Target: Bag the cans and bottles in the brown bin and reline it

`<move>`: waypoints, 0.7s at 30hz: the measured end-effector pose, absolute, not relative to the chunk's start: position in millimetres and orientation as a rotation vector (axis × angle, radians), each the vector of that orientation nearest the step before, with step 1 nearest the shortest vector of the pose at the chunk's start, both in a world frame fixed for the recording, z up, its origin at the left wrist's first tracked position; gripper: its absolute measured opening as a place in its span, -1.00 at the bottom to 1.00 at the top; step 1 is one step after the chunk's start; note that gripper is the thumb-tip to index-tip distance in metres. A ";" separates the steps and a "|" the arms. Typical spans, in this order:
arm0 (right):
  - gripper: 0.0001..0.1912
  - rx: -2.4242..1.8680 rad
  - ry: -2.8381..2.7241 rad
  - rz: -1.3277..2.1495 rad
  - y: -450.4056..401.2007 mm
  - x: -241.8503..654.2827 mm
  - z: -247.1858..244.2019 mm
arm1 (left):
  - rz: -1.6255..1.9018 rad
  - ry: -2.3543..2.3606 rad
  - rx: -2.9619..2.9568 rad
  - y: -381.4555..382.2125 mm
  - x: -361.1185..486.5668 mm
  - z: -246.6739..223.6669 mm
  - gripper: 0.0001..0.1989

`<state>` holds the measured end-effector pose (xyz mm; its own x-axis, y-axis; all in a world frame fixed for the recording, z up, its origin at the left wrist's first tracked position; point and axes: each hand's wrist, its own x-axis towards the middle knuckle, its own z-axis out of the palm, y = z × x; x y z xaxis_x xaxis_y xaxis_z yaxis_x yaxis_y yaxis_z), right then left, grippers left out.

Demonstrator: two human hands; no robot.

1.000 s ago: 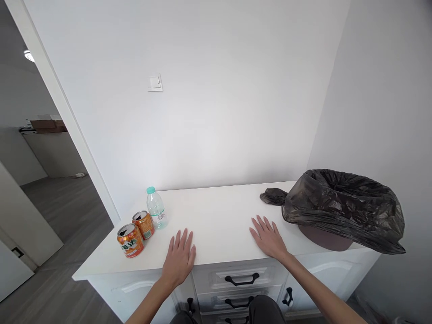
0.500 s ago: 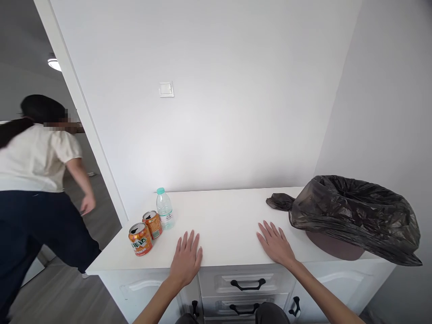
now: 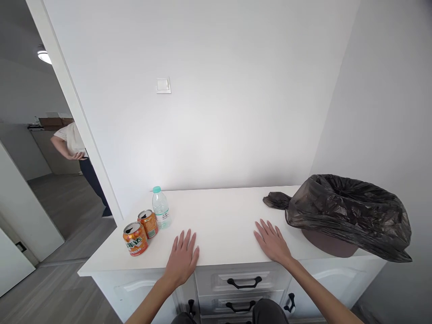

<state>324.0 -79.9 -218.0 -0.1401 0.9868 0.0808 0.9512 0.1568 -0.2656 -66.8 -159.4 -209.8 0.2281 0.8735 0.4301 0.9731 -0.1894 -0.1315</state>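
My left hand (image 3: 181,256) lies flat on the white cabinet top (image 3: 219,211), fingers stretched out and holding nothing. Left of it stand two opened orange drink cans, a front can (image 3: 135,239) and a rear can (image 3: 148,223), close together. A clear plastic bottle (image 3: 161,209) with a mint-green cap is upright beside the rear can. My right hand (image 3: 272,243) also rests palm down, fingers spread, with nothing in it. To its right sits a brownish bin (image 3: 329,242) lined with a black plastic bag (image 3: 351,207), whose knotted end points left. The bin's inside is hidden.
Drawers with black handles (image 3: 244,283) are in the cabinet front below my hands. A wall with a light switch (image 3: 164,85) rises behind. Through the doorway at left, another person (image 3: 76,139) stands partly hidden by the door frame (image 3: 72,96).
The other person has moved farther away through the doorway, now partly behind the frame. My view has shifted slightly to the right. Both my hands stay flat in the same places.
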 end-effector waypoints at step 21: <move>-0.38 -1.329 -2.069 -0.177 -122.9 392.8 -67.4 | -0.419 -1.696 -2.098 -154.6 -66.3 -213.1 -0.37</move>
<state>392.8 -122.9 -67.4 -0.2627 0.7605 0.5939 0.8503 0.4734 -0.2301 -66.3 -154.6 -213.1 0.2151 0.8538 0.4741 0.9763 -0.1770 -0.1243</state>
